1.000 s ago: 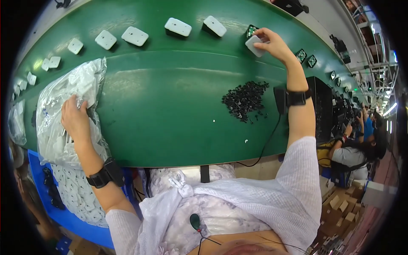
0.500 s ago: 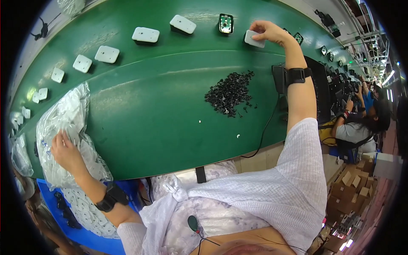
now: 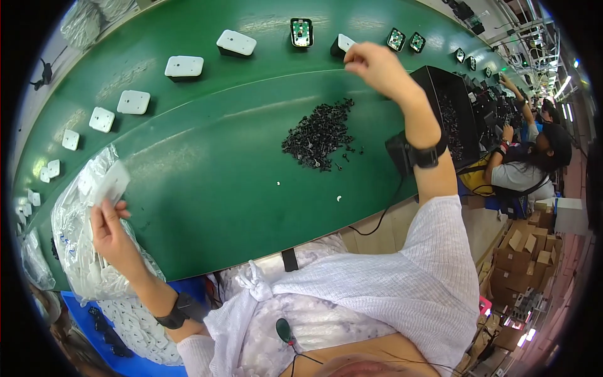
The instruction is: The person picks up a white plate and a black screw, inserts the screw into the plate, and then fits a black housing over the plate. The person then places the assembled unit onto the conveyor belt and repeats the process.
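Note:
My left hand [image 3: 113, 235] pinches a thin white plastic cover [image 3: 113, 183], tilted above a clear plastic bag [image 3: 78, 245] of white parts. Over the far side of the green table, my right hand [image 3: 380, 66] is loosely curled, with nothing visible in its fingers. Its fingertips are right beside a black case with a white cover [image 3: 344, 43], partly overlapping it in view; I cannot tell if they touch. To the left of that case sits an uncovered black case with a green circuit board [image 3: 301, 32]. A pile of black screws [image 3: 319, 137] lies nearer me.
White-covered cases [image 3: 236, 43] curve along the far left of the table. Several uncovered cases [image 3: 396, 39] are to the right. A black bin [image 3: 443, 113] stands by my right forearm. A blue crate [image 3: 135, 364] of white parts is at lower left. Other people [image 3: 534, 169] work at far right.
My right hand has come off the white-covered case and drawn back slightly. My left hand has lifted a white cover up from the bag. The view has shifted, moving the cases leftward in it.

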The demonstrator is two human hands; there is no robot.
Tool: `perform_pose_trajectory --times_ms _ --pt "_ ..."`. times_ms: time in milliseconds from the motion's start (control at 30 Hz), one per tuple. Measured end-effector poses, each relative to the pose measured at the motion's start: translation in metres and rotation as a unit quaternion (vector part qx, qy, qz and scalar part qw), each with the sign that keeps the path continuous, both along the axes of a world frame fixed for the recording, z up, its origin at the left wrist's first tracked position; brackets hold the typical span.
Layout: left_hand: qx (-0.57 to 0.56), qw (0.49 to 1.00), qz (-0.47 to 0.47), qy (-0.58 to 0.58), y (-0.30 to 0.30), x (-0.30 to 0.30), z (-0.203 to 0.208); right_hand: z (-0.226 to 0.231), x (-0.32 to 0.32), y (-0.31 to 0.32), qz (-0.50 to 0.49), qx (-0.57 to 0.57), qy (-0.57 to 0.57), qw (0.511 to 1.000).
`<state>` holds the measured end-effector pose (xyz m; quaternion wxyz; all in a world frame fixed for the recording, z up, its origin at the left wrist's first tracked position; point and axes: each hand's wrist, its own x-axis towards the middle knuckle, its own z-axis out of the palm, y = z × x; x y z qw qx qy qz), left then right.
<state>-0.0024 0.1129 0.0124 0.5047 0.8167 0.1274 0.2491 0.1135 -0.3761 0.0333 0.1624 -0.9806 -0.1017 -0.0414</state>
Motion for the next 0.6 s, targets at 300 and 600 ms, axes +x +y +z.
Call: perform_pose_trajectory --times_ms 300,600 --pt "-0.198 0.945 -0.259 0.044 -0.09 0.02 -0.016 -0.041 -0.05 0.02 -0.005 -0.055 -0.013 0.998" --pt "-0.271 0.906 -0.313 0.089 -0.111 0.02 -0.033 -0.031 -0.06 0.044 -0.047 -0.014 -0.095 0.994"
